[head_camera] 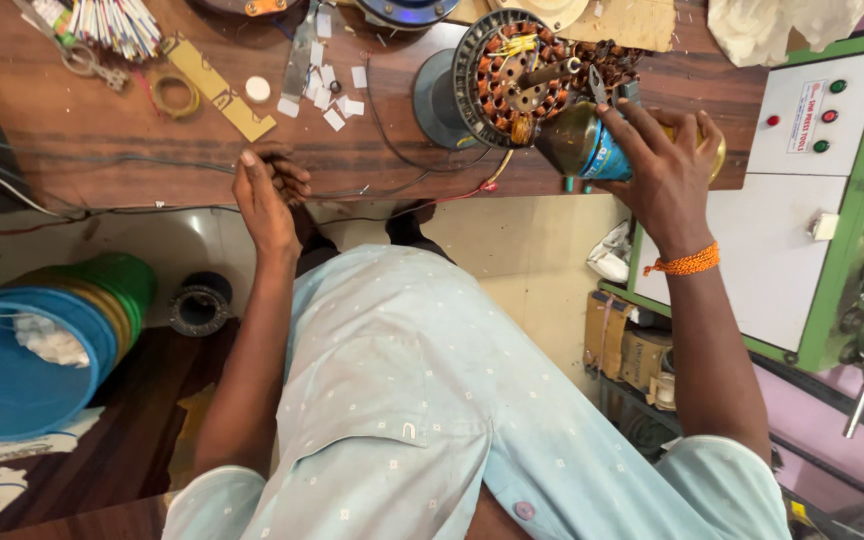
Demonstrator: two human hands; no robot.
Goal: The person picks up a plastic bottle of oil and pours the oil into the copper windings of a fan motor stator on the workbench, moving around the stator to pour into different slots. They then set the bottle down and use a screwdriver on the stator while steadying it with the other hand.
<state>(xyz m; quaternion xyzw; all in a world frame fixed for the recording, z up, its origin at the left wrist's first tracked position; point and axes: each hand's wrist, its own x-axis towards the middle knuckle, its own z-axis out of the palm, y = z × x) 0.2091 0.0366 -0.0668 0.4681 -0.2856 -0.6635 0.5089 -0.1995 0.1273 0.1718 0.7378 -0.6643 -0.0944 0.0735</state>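
My right hand (664, 165) grips a brass-coloured oil can with a blue label (584, 148), tilted with its tip toward a round motor stator with copper windings (517, 75) standing on the wooden bench (82, 130). An orange bead bracelet (685, 263) circles that wrist. My left hand (264, 195) rests at the bench's front edge, fingers curled over thin wires (382, 190), holding nothing that I can make out.
White paper slips (327, 85), a tape roll (174, 96), a yellow card strip (220, 88) and striped sticks (117, 22) lie on the bench. A green-framed press machine with buttons (817, 120) stands right. Stacked blue and green bins (32, 345) sit lower left.
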